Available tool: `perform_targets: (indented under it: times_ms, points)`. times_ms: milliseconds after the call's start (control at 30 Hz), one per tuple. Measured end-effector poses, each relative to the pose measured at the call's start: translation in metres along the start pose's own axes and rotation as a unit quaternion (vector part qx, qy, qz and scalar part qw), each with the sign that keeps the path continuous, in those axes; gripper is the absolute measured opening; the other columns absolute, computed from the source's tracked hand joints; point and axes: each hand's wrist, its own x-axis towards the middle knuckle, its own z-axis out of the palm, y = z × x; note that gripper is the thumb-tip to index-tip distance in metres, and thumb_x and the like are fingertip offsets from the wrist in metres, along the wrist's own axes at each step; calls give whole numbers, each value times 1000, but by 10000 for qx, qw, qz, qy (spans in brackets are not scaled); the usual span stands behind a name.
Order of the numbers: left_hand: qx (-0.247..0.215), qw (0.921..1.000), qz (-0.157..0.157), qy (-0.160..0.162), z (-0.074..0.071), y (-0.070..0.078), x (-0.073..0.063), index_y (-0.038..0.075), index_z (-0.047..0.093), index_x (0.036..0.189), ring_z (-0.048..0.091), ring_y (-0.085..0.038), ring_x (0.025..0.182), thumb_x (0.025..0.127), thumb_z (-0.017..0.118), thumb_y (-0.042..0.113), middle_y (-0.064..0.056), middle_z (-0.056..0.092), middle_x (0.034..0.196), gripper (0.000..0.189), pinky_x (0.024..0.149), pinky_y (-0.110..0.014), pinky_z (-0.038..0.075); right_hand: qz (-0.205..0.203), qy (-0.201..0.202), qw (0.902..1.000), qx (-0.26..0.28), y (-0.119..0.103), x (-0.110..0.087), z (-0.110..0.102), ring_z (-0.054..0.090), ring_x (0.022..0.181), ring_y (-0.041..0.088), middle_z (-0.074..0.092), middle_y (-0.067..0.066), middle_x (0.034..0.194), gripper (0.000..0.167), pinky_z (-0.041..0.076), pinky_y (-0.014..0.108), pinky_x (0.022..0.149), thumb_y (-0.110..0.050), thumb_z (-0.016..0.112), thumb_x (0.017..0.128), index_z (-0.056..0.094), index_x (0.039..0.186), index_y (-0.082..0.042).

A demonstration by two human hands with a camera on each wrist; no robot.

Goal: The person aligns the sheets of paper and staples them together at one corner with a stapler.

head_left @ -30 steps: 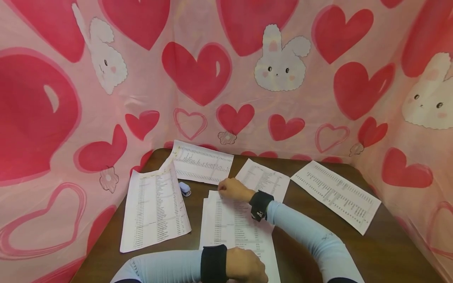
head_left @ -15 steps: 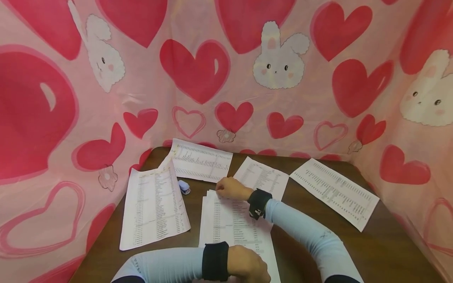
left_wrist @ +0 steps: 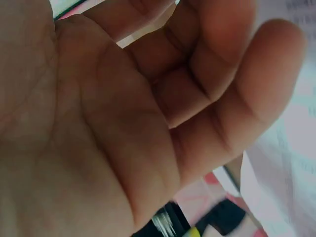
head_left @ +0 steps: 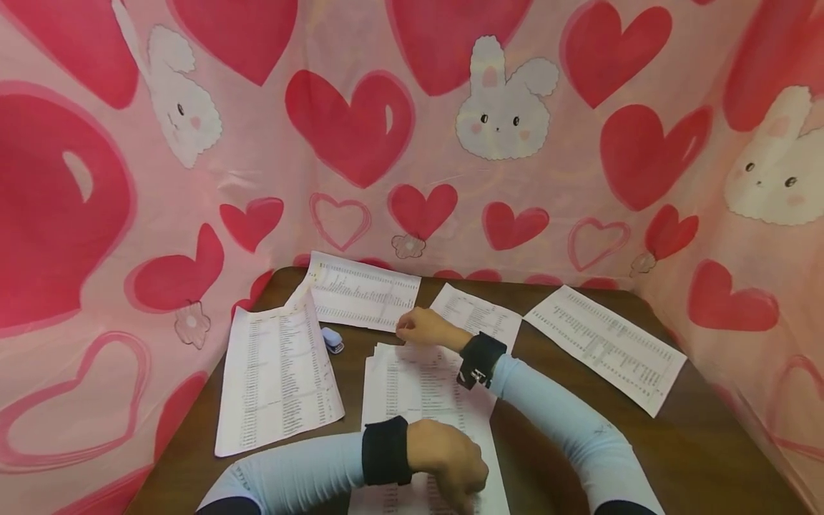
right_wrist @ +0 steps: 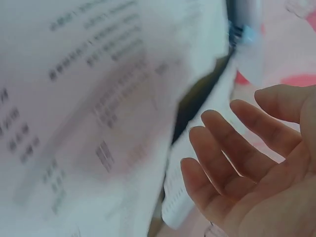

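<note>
A stack of printed sheets (head_left: 418, 400) lies lengthwise in front of me, its left edges slightly staggered. My left hand (head_left: 447, 461) is over its near part, fingers pointing down toward the paper. In the left wrist view the fingers (left_wrist: 269, 74) bend loosely beside a sheet (left_wrist: 281, 163), and nothing shows in the palm. At the far edge of the stack is my right hand (head_left: 428, 327), between it and the sheets behind. The right wrist view shows that hand's fingers (right_wrist: 237, 148) relaxed and spread, apart from the printed page (right_wrist: 98, 123).
Another printed sheet (head_left: 277, 386) lies at the left, touching a sheet (head_left: 363, 290) at the back. A small light-blue stapler-like object (head_left: 332, 340) sits beside them. More sheets lie behind the stack (head_left: 479, 311) and at the right (head_left: 605, 350) on the brown table (head_left: 702, 458).
My right hand has shifted slightly off the stack's far edge, away from me. My left hand has risen a little, and its fingers now show pointing down. The sheets stay about where they were.
</note>
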Motion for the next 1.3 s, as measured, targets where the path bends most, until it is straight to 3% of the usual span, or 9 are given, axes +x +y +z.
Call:
perform_targets:
  times_ms: [167, 367, 633, 700, 833, 1000, 1167, 1300]
  points:
    - [-515, 9976, -322, 344, -26, -18, -25, 26, 72, 86, 51, -2, 63, 91, 65, 46, 14, 62, 72, 23, 58, -20, 42, 211, 98, 9984, 511, 10, -12, -23, 66, 75, 19, 73, 9, 91, 25, 52, 25, 64, -22, 58, 96, 72, 105, -3]
    - [-1424, 9870, -473, 573, -39, -57, -36, 24, 71, 89, 58, -4, 72, 94, 61, 46, 13, 65, 80, 24, 65, -22, 45, 501, 314, 9935, 968, 32, -37, -51, 70, 75, 24, 72, 14, 89, 27, 57, 34, 68, -21, 58, 97, 70, 106, 1]
    - [-1815, 9718, -1087, 1044, -51, -104, -51, 23, 72, 98, 60, -6, 79, 95, 57, 45, 10, 68, 92, 27, 71, -27, 49, 869, 687, 9842, 1384, 53, -71, -75, 68, 84, 40, 71, 20, 96, 24, 59, 40, 71, -23, 61, 96, 69, 107, -3]
    - [-1962, 9646, -1232, 1262, -52, -117, -55, 22, 73, 101, 60, -8, 80, 96, 57, 44, 9, 68, 96, 28, 72, -28, 50, 979, 753, 9830, 1355, 59, -79, -78, 67, 84, 43, 71, 22, 97, 25, 59, 40, 70, -22, 61, 96, 68, 108, -2]
    - [-2254, 9427, -1674, 1801, -47, -145, -67, 20, 73, 108, 60, -10, 81, 96, 57, 42, 6, 69, 99, 29, 73, -28, 50, 1244, 782, 9796, 1370, 70, -97, -84, 66, 82, 43, 69, 27, 98, 26, 58, 36, 67, -23, 60, 97, 66, 110, -1]
    - [-2621, 9115, -1987, 2471, -43, -170, -79, 17, 71, 104, 56, -13, 67, 97, 57, 37, 0, 66, 82, 25, 64, -28, 47, 1602, 908, 9712, 1514, 85, -114, -89, 67, 77, 40, 68, 29, 100, 30, 57, 37, 64, -25, 58, 98, 63, 112, 1]
    - [-2858, 8903, -1985, 2936, -42, -185, -75, 13, 68, 103, 53, -15, 67, 98, 57, 32, 0, 58, 77, 22, 65, -28, 43, 1936, 1042, 9614, 1654, 99, -125, -93, 67, 71, 36, 67, 31, 104, 33, 58, 39, 63, -25, 57, 99, 60, 118, 2]
    - [-2978, 8665, -2448, 3170, -39, -192, -66, 13, 66, 111, 58, -18, 75, 98, 57, 32, 0, 64, 87, 25, 69, -30, 47, 1974, 1052, 9591, 1738, 103, -132, -95, 66, 70, 37, 65, 33, 104, 34, 58, 45, 65, -21, 54, 100, 56, 122, 5]
